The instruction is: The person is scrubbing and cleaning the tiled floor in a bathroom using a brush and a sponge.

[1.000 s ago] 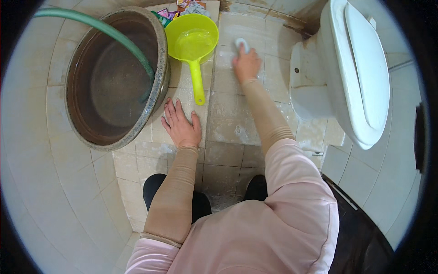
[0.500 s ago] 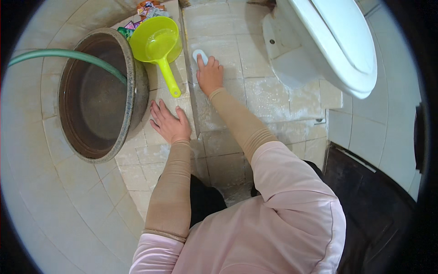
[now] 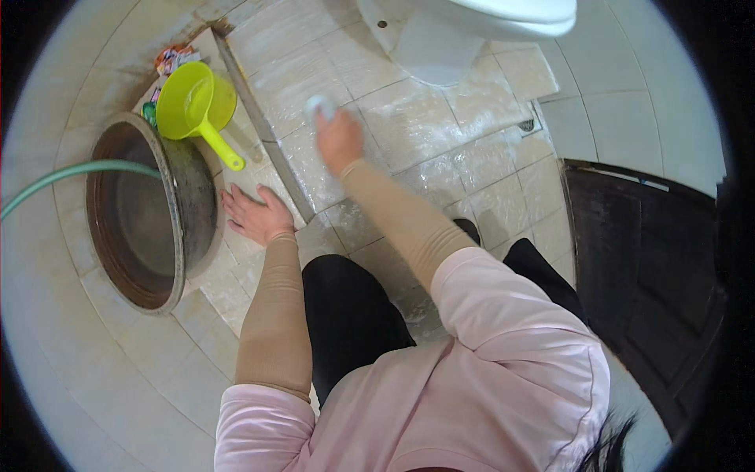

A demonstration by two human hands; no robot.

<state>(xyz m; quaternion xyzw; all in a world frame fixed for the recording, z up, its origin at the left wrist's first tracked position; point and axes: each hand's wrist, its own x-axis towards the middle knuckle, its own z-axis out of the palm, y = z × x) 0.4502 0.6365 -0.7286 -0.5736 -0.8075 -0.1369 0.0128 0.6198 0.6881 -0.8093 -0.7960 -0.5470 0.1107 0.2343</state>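
Note:
My right hand (image 3: 340,143), blurred by motion, is closed on a small white scrub brush (image 3: 318,107) with a rounded end. The brush is on or just above the wet, soapy floor tiles (image 3: 409,118); its underside is hidden. My left hand (image 3: 258,215) lies flat, fingers spread, on the low tiled ledge (image 3: 255,169) and holds nothing. Beyond its fingers, a lime-green water dipper (image 3: 185,106) rests on the ledge, handle toward me. Left of that hand stands a large brown tub (image 3: 198,189) with a green hose (image 3: 94,167) running into it.
A white toilet (image 3: 440,51) stands ahead on the right, with a floor drain (image 3: 528,126) near it. Colourful packets (image 3: 174,58) lie behind the dipper. At right is a dark panelled door (image 3: 645,252). A raised edge separates ledge and floor.
The view has tilted and turned, so the toilet sits higher and my dark-trousered knee shows more. My right hand, still on the brush, is now blurred; my left hand stays flat on the ledge.

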